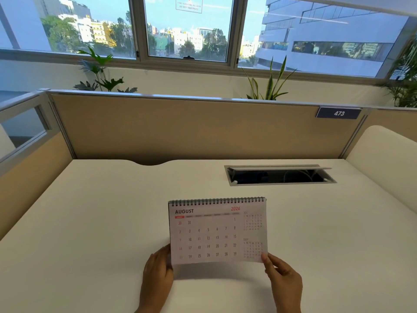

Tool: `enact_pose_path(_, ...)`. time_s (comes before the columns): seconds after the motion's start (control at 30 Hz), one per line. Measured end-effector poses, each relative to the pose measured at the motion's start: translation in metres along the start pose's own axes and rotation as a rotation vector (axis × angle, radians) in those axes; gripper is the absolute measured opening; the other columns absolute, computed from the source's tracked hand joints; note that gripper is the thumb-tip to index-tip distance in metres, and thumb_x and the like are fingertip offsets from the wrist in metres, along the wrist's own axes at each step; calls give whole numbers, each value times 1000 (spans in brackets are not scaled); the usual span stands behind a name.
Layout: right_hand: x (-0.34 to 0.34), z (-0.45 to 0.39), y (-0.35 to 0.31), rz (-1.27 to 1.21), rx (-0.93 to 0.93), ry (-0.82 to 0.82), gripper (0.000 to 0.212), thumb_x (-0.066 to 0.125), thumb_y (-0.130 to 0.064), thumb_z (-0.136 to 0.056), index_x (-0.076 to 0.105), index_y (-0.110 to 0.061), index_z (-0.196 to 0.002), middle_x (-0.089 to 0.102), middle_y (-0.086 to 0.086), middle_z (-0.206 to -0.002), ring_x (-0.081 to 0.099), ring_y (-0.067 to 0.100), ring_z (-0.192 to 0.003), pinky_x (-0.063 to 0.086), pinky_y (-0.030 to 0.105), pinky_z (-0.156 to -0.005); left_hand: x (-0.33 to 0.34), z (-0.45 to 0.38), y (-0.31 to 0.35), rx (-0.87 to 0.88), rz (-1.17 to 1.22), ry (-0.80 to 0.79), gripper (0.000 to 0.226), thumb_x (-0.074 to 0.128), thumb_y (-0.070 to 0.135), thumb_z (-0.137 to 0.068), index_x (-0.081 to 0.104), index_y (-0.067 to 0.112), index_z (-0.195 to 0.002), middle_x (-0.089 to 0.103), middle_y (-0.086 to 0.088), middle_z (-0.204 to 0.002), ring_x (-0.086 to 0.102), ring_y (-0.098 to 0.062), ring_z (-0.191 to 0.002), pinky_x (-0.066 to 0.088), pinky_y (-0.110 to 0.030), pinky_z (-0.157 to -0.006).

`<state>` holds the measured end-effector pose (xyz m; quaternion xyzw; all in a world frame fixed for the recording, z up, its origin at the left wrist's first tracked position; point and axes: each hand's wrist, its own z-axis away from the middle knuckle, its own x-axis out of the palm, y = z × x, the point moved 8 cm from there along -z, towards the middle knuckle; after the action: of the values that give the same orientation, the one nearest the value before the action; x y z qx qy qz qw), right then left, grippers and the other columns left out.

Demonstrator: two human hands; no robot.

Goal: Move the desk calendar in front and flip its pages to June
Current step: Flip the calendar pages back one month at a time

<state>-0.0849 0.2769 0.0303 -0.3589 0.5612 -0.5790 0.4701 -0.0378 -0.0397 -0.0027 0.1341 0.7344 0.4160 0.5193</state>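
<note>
White desk [90,222], and both grips hold the desk calendar [216,231] showing August: left hand [158,272], right hand [284,279] pinching bottom corners.

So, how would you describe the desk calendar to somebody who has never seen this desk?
Start at the white desk below the window. Near its front edge, between the left hand and the right hand, is the desk calendar. It is the only paper item there: black spiral binding on top, showing AUGUST 2026, unlike the dark cable slot behind it.
</note>
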Motion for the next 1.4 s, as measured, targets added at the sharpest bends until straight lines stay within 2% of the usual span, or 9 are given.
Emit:
enact_pose_path(0.13, 15, 6, -5, -149, 73, -149, 5, 72, -20, -75, 73, -24, -71, 75, 4, -78, 66, 27, -81, 58, 28, -68, 1, 0, 0, 11, -20, 5, 52, 51, -15, -73, 52, 10, -118, 61, -14, -115, 52, -36, -105, 42, -49, -93)
enact_pose_path(0.23, 39, 12, -3, -382, 253, -411, 69, 64, -65, -61, 66, -9, -101, 71, 16, -98, 66, 28, -94, 57, 37, -80, 0, -1, -1, 8, -5, 12, 52, 50, -14, -73, 51, 10, -119, 61, -15, -115, 52, -36, -105, 42, -48, -92)
enact_pose_path(0.37, 63, 27, -19, -782, 480, -647, 59, 41, -61, -77, 63, -16, -108, 68, 20, -106, 64, 38, -98, 55, 50, -80, -7, 5, 9, 66, 60, 36, 47, 52, -3, -73, 53, 11, -118, 62, -14, -111, 54, -35, -101, 46, -51, -88)
enact_pose_path(0.5, 81, 28, -52, -773, 321, -733, 13, 63, -16, -78, 55, -6, -81, 62, 18, -77, 61, 32, -69, 49, 45, -69, -4, 7, -4, -38, 118, 9, 51, 51, 14, -70, 50, 12, -120, 56, -15, -119, 51, -32, -108, 43, -50, -92)
enact_pose_path(0.6, 91, 27, -67, -837, 304, -785, 14, 58, -9, -79, 59, -6, -93, 67, 17, -88, 61, 35, -90, 51, 44, -73, -5, 4, -4, -49, 113, 46, 43, 46, 3, -77, 51, 11, -118, 57, -16, -121, 49, -27, -109, 40, -49, -94)
enact_pose_path(0.77, 101, 27, -121, -575, -9, -859, 62, 63, -56, -71, 54, -25, -123, 65, -2, -120, 66, 20, -82, 53, 41, -84, 1, 0, -3, 16, -64, 10, 47, 37, 2, -72, 54, 10, -114, 63, -17, -111, 56, -35, -99, 44, -45, -90)
enact_pose_path(1.13, 114, 8, -118, -577, 113, -801, 91, 78, -61, -46, 49, -27, -125, 51, -5, -136, 57, 11, -62, 55, 40, -80, 5, -3, -8, 16, -48, 4, 49, 51, -14, -74, 52, 8, -117, 60, -17, -117, 53, -36, -107, 41, -48, -96)
enact_pose_path(1.3, 95, -4, -102, -666, 142, -612, 51, 63, -41, -78, 54, -17, -122, 73, -1, -91, 49, 8, -49, 57, 31, -71, 4, -1, -8, 17, -44, 23, 47, 51, -13, -76, 52, 8, -118, 59, -18, -117, 53, -36, -106, 41, -45, -94)
enact_pose_path(1.4, 74, -18, -59, -635, 302, -344, 35, 52, -24, -89, 55, -7, -120, 55, 0, -64, 44, 9, -50, 51, 28, -67, 5, -1, -6, 8, -46, 14, 47, 51, -12, -77, 50, 9, -120, 58, -17, -120, 50, -36, -109, 40, -44, -95)
